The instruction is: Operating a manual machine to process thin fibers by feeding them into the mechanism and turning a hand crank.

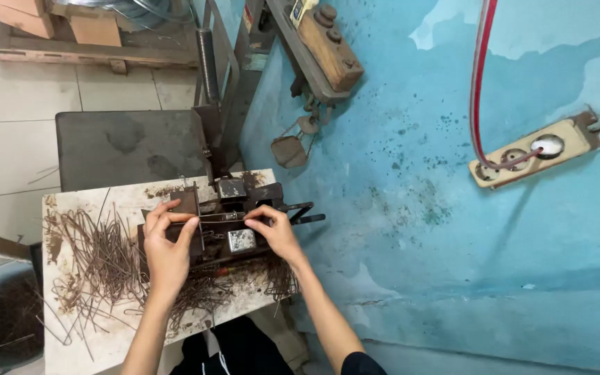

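Your left hand [167, 244] is pinching one end of a thin wire [220, 217] between thumb and fingertips, and your right hand [272, 232] is gripping the other end the same way — both are closed on it, holding it stretched straight across the top of a small dark metal jig [234, 208]. The wire is lying level between the two hands, just above the jig's upper edge and touching its upright parts as far as you can see. A shiny square block [242, 240] is sitting on the jig just below your right hand. A black handle [305, 217] is sticking out of the jig to the right, past your right knuckles.

The jig is standing on a worn, pale table [88, 347] stained with rust. A loose heap of rusty wires [102, 260] is lying to the left of your left hand and spreading under your wrist toward the front edge. Beyond the table a grey metal plate [123, 146] is lying flat. On the blue surface to your right — well apart from the hands — a beige socket strip [543, 153] is holding a plug with a red cable [479, 83].
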